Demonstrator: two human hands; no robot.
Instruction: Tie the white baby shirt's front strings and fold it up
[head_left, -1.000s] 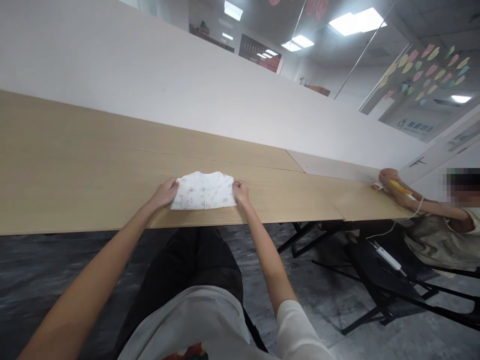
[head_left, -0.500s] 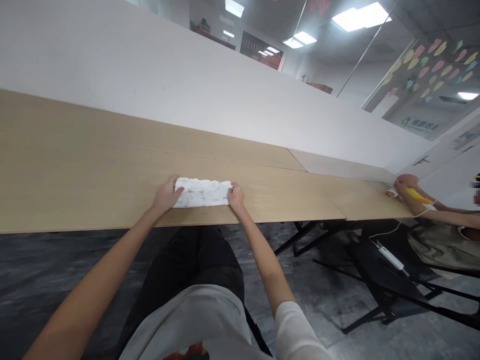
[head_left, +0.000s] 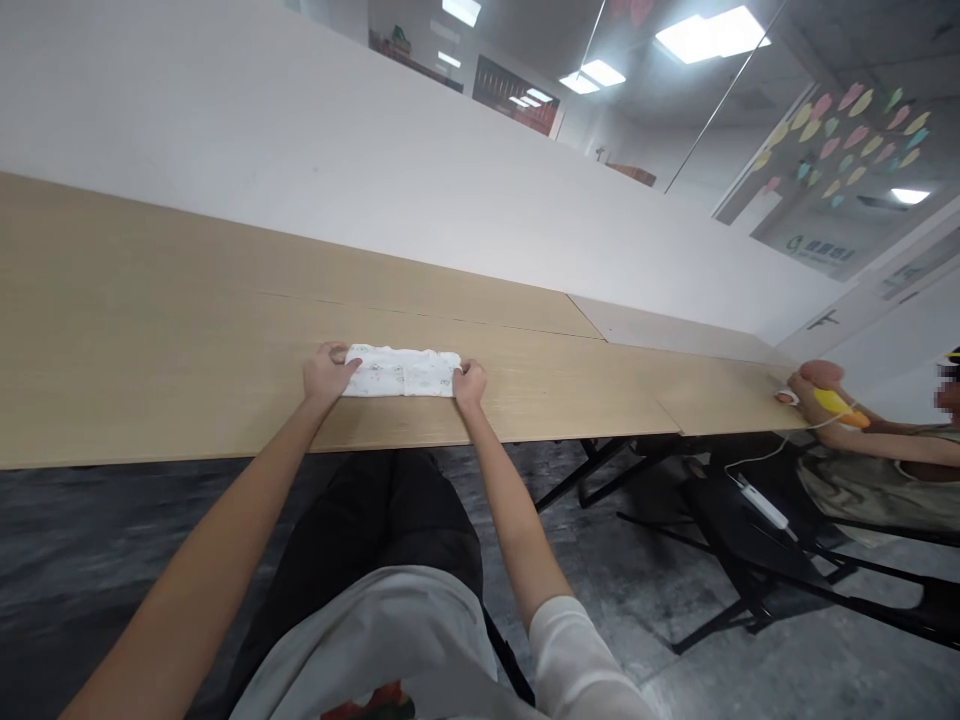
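Note:
A white cloth with a small print lies folded into a long flat strip on the wooden table. At its left end my left hand grips the edge, thumb on top and fingers curled behind. My right hand pinches the opposite end in the same way. A fold line crosses the cloth near its middle. The fingers' undersides are hidden.
A white wall with glass above runs behind the table. To the right, another person's hands hold a doll-like head and something yellow. A black folding chair carrying a white power strip stands below them.
Both hands and the cloth have shifted slightly away from the table's front edge, and the strip looks narrower from front to back. Both hands still hold its ends.

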